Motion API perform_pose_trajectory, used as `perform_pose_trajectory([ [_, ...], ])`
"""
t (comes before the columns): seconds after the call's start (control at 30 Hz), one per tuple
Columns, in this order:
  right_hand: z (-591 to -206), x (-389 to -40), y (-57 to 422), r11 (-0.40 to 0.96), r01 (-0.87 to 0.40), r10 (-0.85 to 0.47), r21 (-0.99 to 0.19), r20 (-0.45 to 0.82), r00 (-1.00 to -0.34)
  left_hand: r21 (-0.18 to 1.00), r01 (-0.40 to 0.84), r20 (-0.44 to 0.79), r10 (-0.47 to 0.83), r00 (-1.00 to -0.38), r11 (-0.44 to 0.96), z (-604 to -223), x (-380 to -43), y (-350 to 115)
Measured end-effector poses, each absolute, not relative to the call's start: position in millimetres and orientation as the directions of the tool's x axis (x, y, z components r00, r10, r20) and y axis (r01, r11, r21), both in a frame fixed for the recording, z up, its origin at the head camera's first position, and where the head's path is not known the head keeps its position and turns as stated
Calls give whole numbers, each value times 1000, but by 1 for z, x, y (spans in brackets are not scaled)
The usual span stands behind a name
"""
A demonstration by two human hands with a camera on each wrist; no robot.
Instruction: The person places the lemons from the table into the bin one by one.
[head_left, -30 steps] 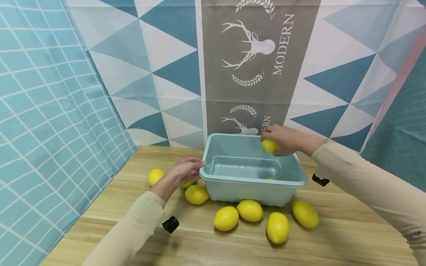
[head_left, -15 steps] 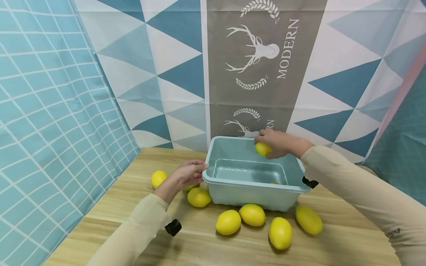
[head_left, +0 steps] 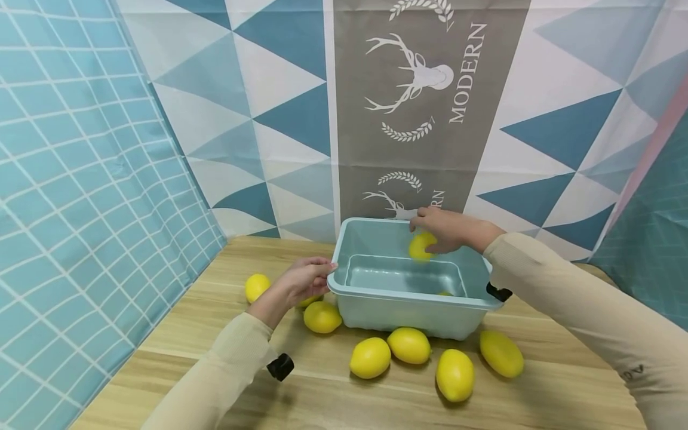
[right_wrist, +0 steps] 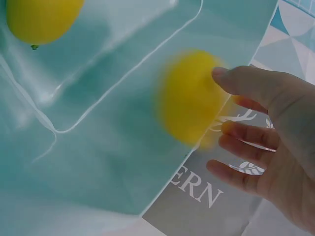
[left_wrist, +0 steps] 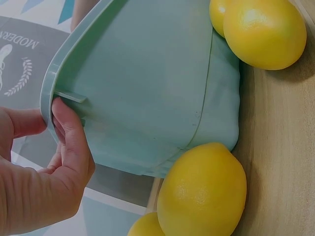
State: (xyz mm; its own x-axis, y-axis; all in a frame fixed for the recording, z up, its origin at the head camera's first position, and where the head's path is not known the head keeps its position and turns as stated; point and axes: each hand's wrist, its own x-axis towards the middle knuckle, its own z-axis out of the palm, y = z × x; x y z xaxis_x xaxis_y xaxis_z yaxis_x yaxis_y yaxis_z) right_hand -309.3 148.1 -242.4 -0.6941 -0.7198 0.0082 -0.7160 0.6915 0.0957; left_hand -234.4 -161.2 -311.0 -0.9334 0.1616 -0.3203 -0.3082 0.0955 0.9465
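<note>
My left hand pinches the left rim of a pale blue-green plastic bin, thumb on one side and fingers curled under the lip in the left wrist view. Over the bin's back right part is my right hand, its fingers parted. Just below them a yellow lemon is in mid-air above the bin floor. It is blurred in the right wrist view, where the spread fingers no longer wrap it. Another lemon lies inside the bin, mostly hidden by the front wall in the head view.
Several lemons lie on the wooden table along the bin's front, such as one lemon nearest me. More lemons, including one at far left, lie beside my left hand. A patterned cloth hangs behind the bin.
My right hand moved left over the bin with the lemon, then its fingers opened and the lemon dropped away from them. My left hand stays on the rim.
</note>
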Motion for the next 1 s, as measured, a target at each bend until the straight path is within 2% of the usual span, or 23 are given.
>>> perform_pose_trajectory([
  [0.33,-236,-301,154,709,-696,-702,110,15,-712,945,-310,-324,163,-932,105,-312,-234,-160],
  [0.67,-226,-277,160,674,-721,-735,162,50,-676,943,-319,-330,155,-931,94,-313,-233,-161],
  [1.0,-233,-249,173,643,-746,-764,173,77,-640,945,-313,-325,158,-932,93,-310,-233,-160],
])
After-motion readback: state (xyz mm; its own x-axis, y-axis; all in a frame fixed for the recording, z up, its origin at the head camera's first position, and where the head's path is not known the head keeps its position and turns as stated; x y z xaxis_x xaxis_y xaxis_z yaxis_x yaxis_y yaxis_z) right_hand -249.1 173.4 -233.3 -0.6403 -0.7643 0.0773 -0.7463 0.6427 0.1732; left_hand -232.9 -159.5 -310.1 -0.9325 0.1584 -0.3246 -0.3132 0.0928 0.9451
